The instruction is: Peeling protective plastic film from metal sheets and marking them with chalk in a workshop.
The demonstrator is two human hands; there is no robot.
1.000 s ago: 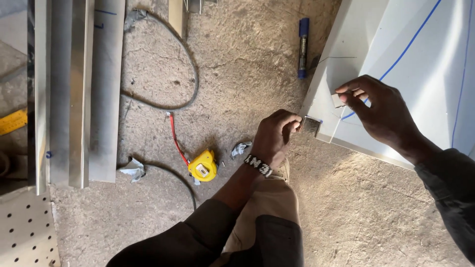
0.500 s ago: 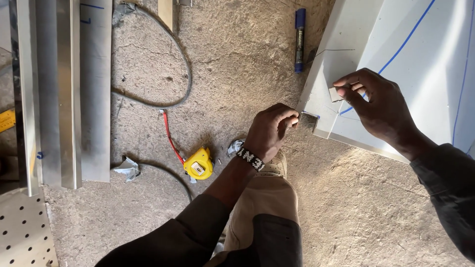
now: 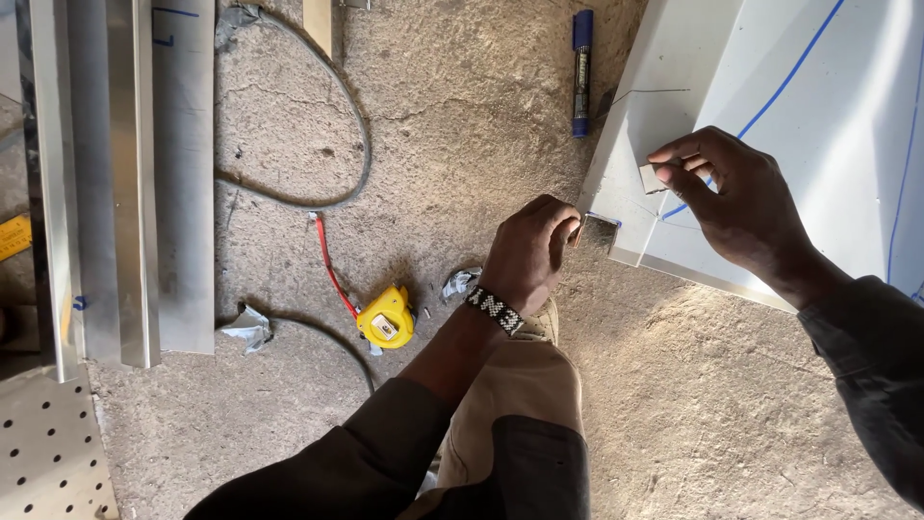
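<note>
My left hand (image 3: 531, 252), with a beaded wristband, pinches a small shiny metal piece (image 3: 600, 231) against the near corner of a white sheet panel (image 3: 799, 125) marked with blue lines. My right hand (image 3: 736, 197) rests on the panel and pinches a small pale square tab (image 3: 651, 178) between thumb and fingers. Both hands are close together at that corner, above my bent knee (image 3: 515, 404).
A blue marker (image 3: 581, 72) lies on the concrete floor beside the panel. A yellow tape measure (image 3: 386, 320) with a red strap sits left of my wrist, near crumpled foil scraps (image 3: 460, 282). Metal profiles (image 3: 115, 173), a grey cable (image 3: 356, 125) and a perforated sheet (image 3: 48, 453) lie left.
The view has shifted slightly; both hands stay at the panel corner, with the right hand's grip on the tab barely changed.
</note>
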